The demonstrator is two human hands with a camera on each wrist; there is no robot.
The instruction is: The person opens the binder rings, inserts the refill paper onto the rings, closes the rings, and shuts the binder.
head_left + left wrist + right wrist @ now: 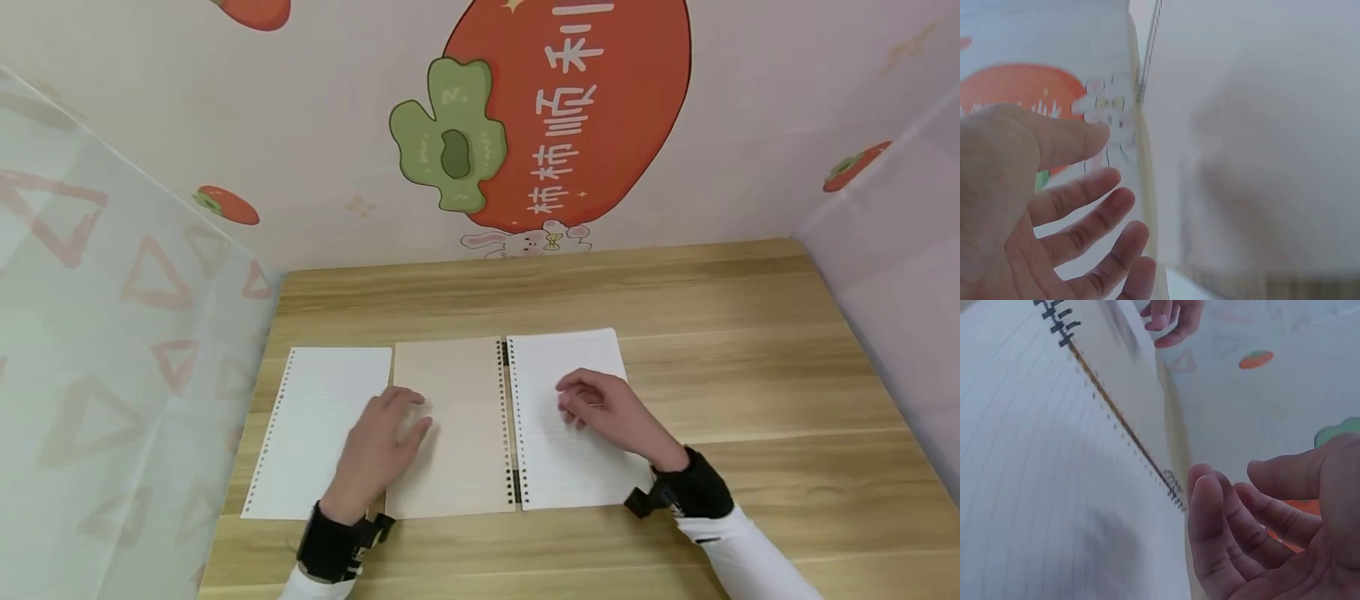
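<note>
A ring-bound notebook lies spread on the table, its beige cover (457, 467) on the left and its white lined page (555, 475) on the right. Short black rings (1060, 328) join the two halves near the top and bottom. Left of it lies a white lined sheet (300, 433) with punched holes down its left edge. My left hand (382, 450) hovers over the border of sheet and cover, fingers spread and nothing in them. Above the lined page is my right hand (607, 408), fingers loosely curled and holding nothing.
The wooden table (772, 400) extends right of the notebook and behind it. A pale wall with a big printed persimmon (600, 150) rises at the back. Pale side panels (112, 333) flank the table. Each wrist wears a black band (697, 483) with a small camera.
</note>
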